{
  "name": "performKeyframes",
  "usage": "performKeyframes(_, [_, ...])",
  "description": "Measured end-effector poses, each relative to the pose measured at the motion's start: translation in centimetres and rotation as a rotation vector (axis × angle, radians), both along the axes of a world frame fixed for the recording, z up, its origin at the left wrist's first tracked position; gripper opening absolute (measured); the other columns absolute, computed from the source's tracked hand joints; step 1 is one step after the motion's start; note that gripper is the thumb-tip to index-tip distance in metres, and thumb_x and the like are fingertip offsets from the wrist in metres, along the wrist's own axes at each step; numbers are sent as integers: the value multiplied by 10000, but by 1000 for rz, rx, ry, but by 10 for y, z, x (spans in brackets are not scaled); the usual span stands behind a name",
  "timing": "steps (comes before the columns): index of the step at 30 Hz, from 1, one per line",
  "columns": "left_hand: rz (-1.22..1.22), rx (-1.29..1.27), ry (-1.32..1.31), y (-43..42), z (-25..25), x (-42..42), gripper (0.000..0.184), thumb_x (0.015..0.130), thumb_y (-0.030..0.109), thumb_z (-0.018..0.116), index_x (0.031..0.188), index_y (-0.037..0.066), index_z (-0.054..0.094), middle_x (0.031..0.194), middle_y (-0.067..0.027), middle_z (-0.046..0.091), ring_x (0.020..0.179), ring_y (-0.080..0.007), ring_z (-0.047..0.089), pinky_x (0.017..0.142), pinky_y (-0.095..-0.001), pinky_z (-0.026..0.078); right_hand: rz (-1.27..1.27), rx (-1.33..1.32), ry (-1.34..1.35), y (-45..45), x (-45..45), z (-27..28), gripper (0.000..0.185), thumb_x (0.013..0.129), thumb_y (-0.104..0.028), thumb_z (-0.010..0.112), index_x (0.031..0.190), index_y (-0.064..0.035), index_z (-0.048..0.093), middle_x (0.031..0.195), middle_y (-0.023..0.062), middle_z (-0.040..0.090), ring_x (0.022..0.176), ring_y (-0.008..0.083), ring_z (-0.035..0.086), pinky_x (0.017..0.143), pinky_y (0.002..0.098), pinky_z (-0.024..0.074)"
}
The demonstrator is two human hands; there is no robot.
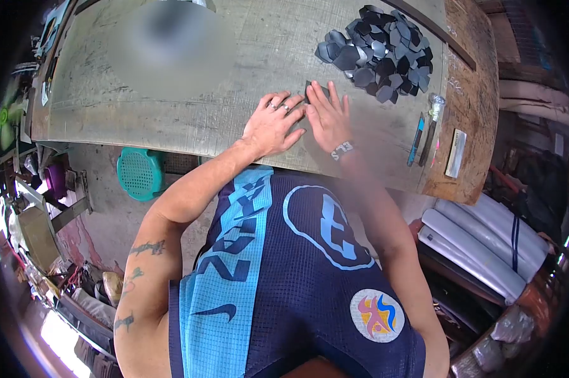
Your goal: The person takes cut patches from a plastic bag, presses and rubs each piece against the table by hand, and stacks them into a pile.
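Observation:
My right hand (327, 120) lies on the worktable with its fingers stretched out, over a small black piece (307, 92) of flat sheet material. Most of that piece is hidden under the fingers. Close beside it, my left hand (275, 125) rests on the tabletop, fingers spread and slightly bent, with rings on two of them. Nothing shows in its grasp. Beyond my right hand, toward the far right, is a loose heap of black cut pieces (388, 53), some with a shiny side up.
On the table's (234, 113) right side lie a blue-and-black slim tool (416, 140), a dark-handled tool with a wrapped top (432, 126) and a pale flat bar (455, 153). A dark strip (435, 31) edges the far right. Below stand a green stool (139, 174) and silvery rolls (479, 246).

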State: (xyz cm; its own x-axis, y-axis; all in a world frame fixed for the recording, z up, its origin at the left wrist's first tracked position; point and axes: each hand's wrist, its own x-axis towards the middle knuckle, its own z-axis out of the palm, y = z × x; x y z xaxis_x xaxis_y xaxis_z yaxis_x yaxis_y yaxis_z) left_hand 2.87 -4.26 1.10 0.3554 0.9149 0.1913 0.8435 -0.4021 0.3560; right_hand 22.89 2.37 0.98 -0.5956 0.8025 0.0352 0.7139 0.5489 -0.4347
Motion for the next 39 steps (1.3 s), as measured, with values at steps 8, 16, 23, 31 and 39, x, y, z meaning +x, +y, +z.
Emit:
performKeyframes(8, [15,11,-11,0,5,0,570,918,406,717,1392,111,600,1449,-128,525,1380,-334,471,1149,-506,367,63,2,-39,1,10,1,543,1084,-405,458,1561,-150,511,1679,18,402,1576,355,278,1253,632,184])
performKeyframes(16, [36,25,-61,-4,2,3,528,909,392,738,1338,108,621,1442,-120,522,1372,-334,472,1136,-508,378,162,0,-45,-2,25,3,516,1086,-374,459,1545,-149,531,1657,29,435,1570,360,287,1248,635,197])
performKeyframes(23, [48,58,-56,0,0,3,534,913,405,737,1350,119,626,1414,-113,545,1351,-322,486,1136,-498,382,102,0,-85,-10,30,-1,529,1081,-377,483,1567,-169,505,1665,24,424,1574,356,283,1246,643,197])
performKeyframes(31, [37,54,-30,1,2,2,555,915,418,730,1370,118,624,1418,-123,544,1349,-329,492,1139,-498,381,-51,46,-31,-33,13,-4,557,1070,-368,495,1570,-123,485,1683,53,390,1559,401,297,1227,658,232])
performKeyframes(39, [35,55,-14,0,-2,3,537,921,440,714,1348,123,636,1427,-112,544,1365,-325,479,1147,-499,372,-146,105,28,-25,-1,-13,544,1066,-361,503,1552,-115,508,1672,60,405,1553,399,308,1223,657,239])
